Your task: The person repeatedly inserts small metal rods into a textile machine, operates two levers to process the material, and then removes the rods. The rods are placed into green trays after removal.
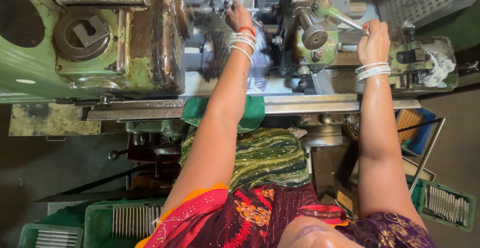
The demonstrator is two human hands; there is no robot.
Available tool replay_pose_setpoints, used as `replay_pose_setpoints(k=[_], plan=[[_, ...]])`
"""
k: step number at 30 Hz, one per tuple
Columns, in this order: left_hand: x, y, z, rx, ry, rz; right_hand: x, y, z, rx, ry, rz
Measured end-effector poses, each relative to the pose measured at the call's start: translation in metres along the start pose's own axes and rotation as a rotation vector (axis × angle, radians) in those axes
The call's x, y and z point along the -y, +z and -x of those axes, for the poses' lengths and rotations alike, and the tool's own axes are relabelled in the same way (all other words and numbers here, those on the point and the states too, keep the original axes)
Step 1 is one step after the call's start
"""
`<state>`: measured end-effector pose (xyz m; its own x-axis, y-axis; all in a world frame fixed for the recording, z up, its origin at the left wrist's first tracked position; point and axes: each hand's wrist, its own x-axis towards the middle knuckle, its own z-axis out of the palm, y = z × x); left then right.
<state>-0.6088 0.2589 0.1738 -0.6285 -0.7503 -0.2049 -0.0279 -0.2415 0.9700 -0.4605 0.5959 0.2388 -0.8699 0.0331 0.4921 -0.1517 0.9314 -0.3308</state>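
Your left hand (237,14) clenches a small metal handle (226,2) by the lathe's chuck (214,55), fingers wrapped round it, while your right hand (374,40) grips the long lever (345,19).

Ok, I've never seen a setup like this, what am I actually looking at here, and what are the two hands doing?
This is one picture from a camera worn on the person's head, looking straight down. The big green, worn metal machine looks like a workshop lathe. The left hand, with bangles on the wrist, has its grip on a small metal handle near the machine's middle. The right hand holds a long green lever on the right part. A white rag lies at the machine's far right end. Lower down stand green crates of thin metal rods, one also at the right.
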Motion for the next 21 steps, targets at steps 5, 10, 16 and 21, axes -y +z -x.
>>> replay_pose_setpoints(k=[5,10,16,21], plan=[[-0.001,-0.001,0.003,0.013,-0.016,0.145,0.001,-0.001,0.001,-0.003,0.000,-0.003],[-0.005,-0.004,0.004,-0.007,0.010,0.124,0.006,-0.002,0.000,-0.002,-0.008,-0.007],[-0.014,-0.008,0.005,0.003,0.029,0.037,0.004,-0.002,-0.002,0.014,-0.019,-0.008],[-0.013,-0.010,0.004,0.027,0.091,-0.147,0.000,-0.006,-0.006,0.105,-0.029,0.029]])
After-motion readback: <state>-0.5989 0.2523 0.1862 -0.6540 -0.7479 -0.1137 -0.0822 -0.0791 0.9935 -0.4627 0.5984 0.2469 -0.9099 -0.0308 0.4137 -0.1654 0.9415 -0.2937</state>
